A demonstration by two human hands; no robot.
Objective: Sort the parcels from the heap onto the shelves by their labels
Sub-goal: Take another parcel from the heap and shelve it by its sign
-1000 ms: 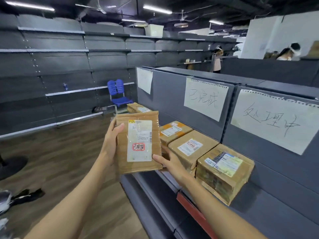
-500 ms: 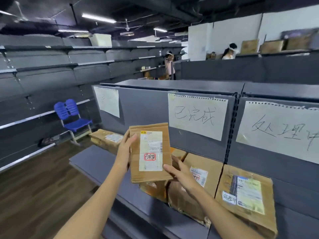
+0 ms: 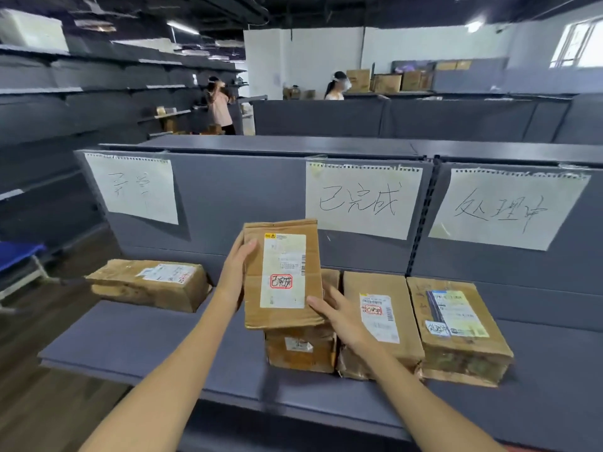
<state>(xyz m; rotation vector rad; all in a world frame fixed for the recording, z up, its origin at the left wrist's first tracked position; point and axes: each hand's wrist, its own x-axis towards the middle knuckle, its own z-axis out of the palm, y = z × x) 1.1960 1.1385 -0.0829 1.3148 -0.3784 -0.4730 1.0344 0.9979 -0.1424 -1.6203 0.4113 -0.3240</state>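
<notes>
I have the flat parcel (image 3: pixel 283 275) upright between both hands — left hand (image 3: pixel 235 272) gripping its left edge, right hand (image 3: pixel 339 316) pinching its lower right corner (label facing me) — above the boxes on the grey shelf (image 3: pixel 156 340).

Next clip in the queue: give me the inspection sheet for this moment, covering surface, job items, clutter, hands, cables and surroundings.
Surface: grey metal shelf, with three handwritten paper signs taped to its back panel.
Job's things: flat brown cardboard parcel held upright above the shelf, its white label bearing a red-framed stamp; four brown cardboard boxes rest on the shelf, one far left, three to the right.
Clutter: nothing seen on the shelf.
Hands: left hand grips the parcel's left edge; right hand holds its lower right corner.
Cables: nothing seen.
Surroundings: dark wall shelving, blue plastic chair at left, two people working behind, stacked cartons by the white wall.
</notes>
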